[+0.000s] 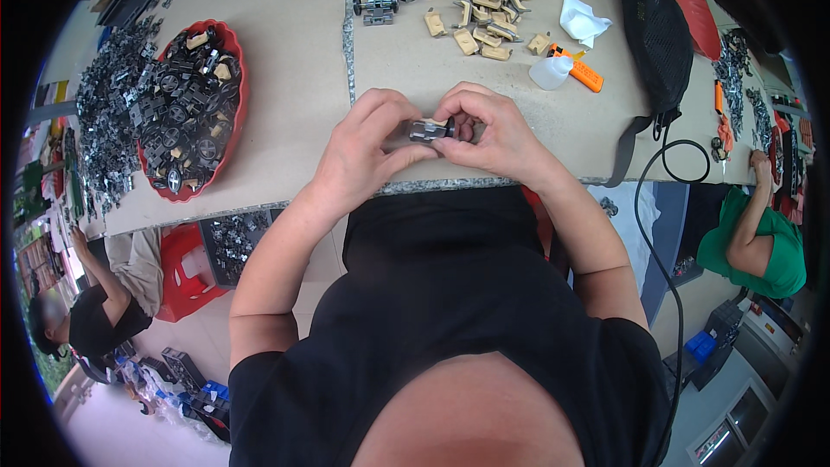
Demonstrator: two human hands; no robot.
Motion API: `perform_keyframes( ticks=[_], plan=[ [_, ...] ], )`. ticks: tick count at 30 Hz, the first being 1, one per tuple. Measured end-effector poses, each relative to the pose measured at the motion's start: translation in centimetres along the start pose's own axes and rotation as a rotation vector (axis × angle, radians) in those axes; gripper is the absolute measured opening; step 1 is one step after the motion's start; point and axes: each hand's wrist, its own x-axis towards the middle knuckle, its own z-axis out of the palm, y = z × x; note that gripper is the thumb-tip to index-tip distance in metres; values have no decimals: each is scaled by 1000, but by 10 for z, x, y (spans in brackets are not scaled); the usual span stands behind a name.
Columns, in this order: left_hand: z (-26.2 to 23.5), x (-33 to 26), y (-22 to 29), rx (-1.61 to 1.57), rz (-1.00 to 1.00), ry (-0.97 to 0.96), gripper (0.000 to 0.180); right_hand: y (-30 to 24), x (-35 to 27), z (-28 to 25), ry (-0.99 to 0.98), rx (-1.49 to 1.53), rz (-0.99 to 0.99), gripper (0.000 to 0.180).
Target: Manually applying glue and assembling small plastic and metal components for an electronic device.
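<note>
The small part (430,129) between the hands looks like shiny grey metal with dark plastic. The counter (294,78) is pale, matt and a bit speckled, like stone. On the left, the red bowl (235,78) is smooth, glossy plastic. The far tan pieces (484,35) look matt.
</note>
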Motion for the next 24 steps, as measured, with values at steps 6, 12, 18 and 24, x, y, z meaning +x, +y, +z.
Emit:
perform_keyframes(
  ticks=[6, 12, 18, 24],
  plan=[
    [15, -14, -13, -544, -212, 128, 27, 6, -1, -4, -70, 425, 2, 20],
    [19, -14, -3, -544, -235, 195, 29, 6, 0, -2, -81, 565, 73, 22],
    [12, -17, -5, -88, -90, 149, 32, 1, -4, 5, -76, 384, 109, 33],
    [-3, -9, 5, 26, -73, 6, 38, 4, -1, 5, -90, 363, 116, 32]
  ],
)
